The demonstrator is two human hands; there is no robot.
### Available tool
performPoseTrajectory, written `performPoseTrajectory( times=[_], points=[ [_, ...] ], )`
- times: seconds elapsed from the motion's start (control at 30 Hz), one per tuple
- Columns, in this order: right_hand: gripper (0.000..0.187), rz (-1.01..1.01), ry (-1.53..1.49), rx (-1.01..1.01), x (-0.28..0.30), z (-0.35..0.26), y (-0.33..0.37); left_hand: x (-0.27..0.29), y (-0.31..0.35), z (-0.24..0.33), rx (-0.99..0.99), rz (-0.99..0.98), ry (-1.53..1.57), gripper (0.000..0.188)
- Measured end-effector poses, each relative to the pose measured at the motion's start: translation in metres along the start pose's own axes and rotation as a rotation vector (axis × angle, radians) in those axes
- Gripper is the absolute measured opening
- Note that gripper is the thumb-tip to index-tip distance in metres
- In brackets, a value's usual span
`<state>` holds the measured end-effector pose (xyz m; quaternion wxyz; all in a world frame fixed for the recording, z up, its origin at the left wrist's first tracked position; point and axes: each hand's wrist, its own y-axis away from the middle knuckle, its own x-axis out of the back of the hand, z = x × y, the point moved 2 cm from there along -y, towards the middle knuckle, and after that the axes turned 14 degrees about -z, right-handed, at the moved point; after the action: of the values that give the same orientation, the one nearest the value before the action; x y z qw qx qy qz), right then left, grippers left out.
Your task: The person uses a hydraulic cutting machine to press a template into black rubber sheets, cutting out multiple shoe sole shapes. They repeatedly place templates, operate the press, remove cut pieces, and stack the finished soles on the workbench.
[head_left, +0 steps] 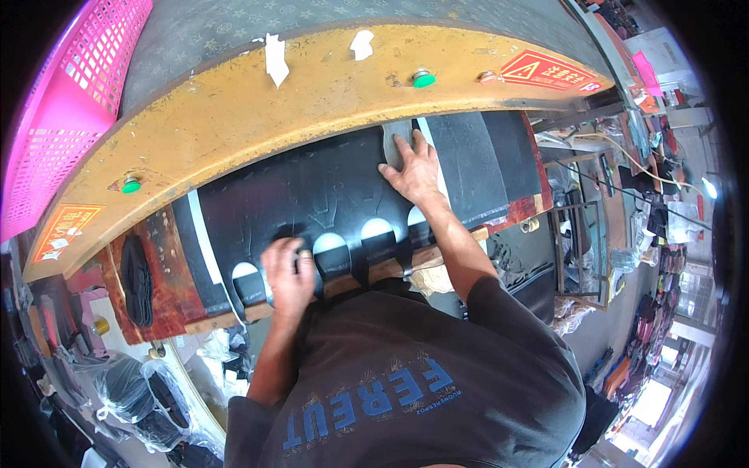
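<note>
A wide black sheet [296, 187] lies on the press bed, with a row of rounded cut-outs along its near edge that show white beneath. My right hand [415, 168] rests flat with its fingers apart near the far edge of the sheet, touching a narrow grey piece [396, 140]. At the near edge, beside the cut-outs, my left hand [289, 273] is curled and slightly blurred. Something dark shows by its fingers, too unclear to name. Dark strips [359, 265] hang between the cut-outs.
A yellow press beam [312, 93] with green buttons spans the far side of the bed. A pink basket [62, 125] stands at the upper left. Stacked black pieces [137, 281] lie on the worn red board [168, 265]. Clear plastic bags [140, 398] sit at the lower left.
</note>
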<state>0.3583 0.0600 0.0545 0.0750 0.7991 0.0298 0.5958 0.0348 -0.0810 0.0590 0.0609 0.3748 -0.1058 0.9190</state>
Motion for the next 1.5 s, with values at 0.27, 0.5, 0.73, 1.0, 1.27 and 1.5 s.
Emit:
performPoseTrajectory(
  times=[0.27, 0.5, 0.73, 1.0, 1.27, 1.5],
  points=[
    [0.061, 0.056, -0.614, 0.235, 0.024, 0.068, 0.074, 0.068, 0.122, -0.092, 0.318, 0.284, -0.261, 0.030],
    [0.057, 0.281, -0.262, -0.072, 0.019, 0.171, 0.082, 0.057, 0.222, -0.111, 0.792, 0.326, 0.352, 0.031],
    [0.050, 0.056, 0.020, -0.114, 0.000, 0.172, 0.129, 0.057, 0.214, -0.094, 0.959, 0.099, 0.665, 0.046],
    [0.012, -0.053, -0.772, -0.249, -0.052, 0.178, 0.251, 0.075, 0.210, -0.078, 0.810, -0.072, 0.232, 0.046],
    [0.004, -0.422, -0.524, -0.386, -0.024, 0.188, 0.307, 0.089, 0.278, -0.053, 0.960, -0.256, 0.176, 0.039],
    [0.038, -0.225, -0.294, 0.536, -0.021, -0.027, 0.236, 0.091, 0.228, -0.071, 1.018, -0.041, 0.728, 0.052]
  ],
)
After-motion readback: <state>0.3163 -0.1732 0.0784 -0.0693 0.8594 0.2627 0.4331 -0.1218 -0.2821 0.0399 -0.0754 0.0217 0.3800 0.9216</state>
